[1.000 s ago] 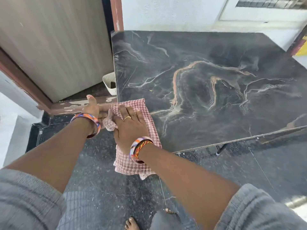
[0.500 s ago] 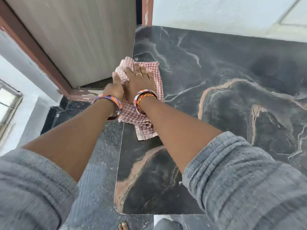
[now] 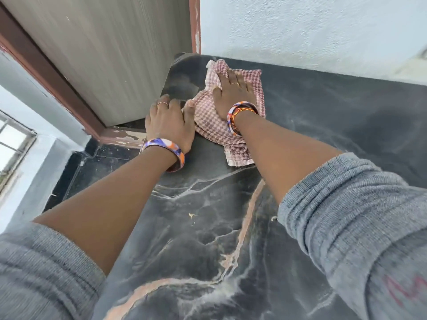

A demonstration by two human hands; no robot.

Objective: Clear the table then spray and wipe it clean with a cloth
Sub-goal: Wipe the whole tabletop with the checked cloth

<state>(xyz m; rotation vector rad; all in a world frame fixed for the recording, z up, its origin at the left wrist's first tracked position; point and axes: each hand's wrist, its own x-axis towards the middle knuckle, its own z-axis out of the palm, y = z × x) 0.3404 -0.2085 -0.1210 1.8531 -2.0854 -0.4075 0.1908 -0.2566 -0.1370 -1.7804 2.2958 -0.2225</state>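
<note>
1. Near the far left corner of the surface (image 3: 231, 239), toward 12 o'clock from the person, lies the cloth (image 3: 209, 113), a pink and white checked rag, crumpled and spread flat on the dark marbled top.
2. Its far edge reaches close to the white wall (image 3: 300, 26); its near corner trails back toward 6 o'clock and lies flat on the stone.
3. On top of the cloth rests the right hand (image 3: 233, 93), palm down, fingers spread and pressing the fabric to the surface rather than gripping it; a ring shows on one finger.
4. Around the right wrist sit striped bangles (image 3: 240, 113), touching the cloth.
5. At 9 o'clock from the cloth, the left hand (image 3: 168, 121) lies on the left edge of the surface, fingers loosely curled over the rim, holding nothing; its thumb just meets the cloth's side.
6. A patterned bracelet (image 3: 165, 150) circles the left wrist, and a thin ring is on one finger.
7. Both forearms are bare, with grey knitted sleeves (image 3: 351, 215) pushed up near the elbows.
8. A few pale crumbs (image 3: 191, 215) lie on the surface between the arms, well apart from the cloth.
9. Beyond the surface's left edge, toward 10 o'clock, stands a wood-grain door (image 3: 104, 54) in a reddish-brown frame (image 3: 46, 72), with dark floor (image 3: 92, 167) below it.
</note>
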